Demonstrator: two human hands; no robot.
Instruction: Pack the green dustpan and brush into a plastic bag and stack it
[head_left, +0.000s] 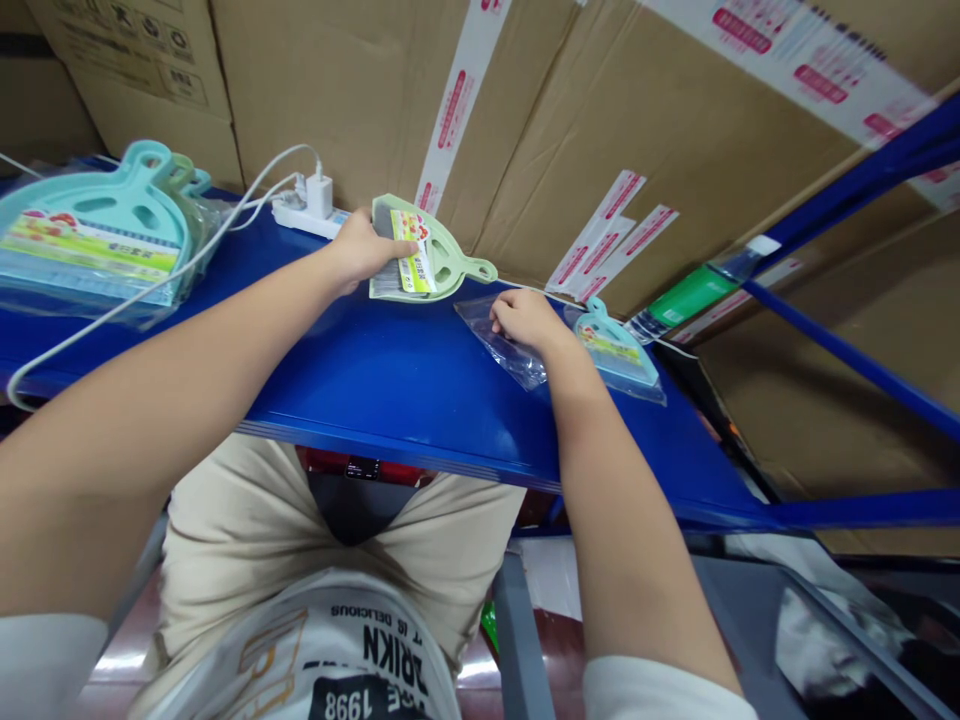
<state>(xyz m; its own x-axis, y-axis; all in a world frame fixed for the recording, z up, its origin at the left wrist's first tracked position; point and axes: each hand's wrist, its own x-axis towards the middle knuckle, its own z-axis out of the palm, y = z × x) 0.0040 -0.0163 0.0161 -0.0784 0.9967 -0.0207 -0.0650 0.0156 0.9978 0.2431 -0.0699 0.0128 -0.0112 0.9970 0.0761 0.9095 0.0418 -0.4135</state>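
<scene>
My left hand [365, 247] grips a small pale green dustpan [448, 243] by its wide edge, thumb across the front. A grey-bristled brush [388, 270] with a colourful printed label [412, 252] lies in the pan, whose handle points right. Lower to the right, my right hand [525, 318] has its fingers curled on a clear plastic bag [499, 345] lying on the blue shelf top. Whatever the curled fingers pinch is mostly the bag's film. Just beyond my right wrist lies a light blue dustpan set [616, 350] in clear wrapping.
Wrapped light blue dustpan sets [97, 230] are piled at the left. A white power strip [307, 215] with a charger and cables stands behind my left arm. Cardboard boxes [337, 90] wall the back. A green-labelled bottle [697, 292] leans at the right by a blue metal bar [855, 350].
</scene>
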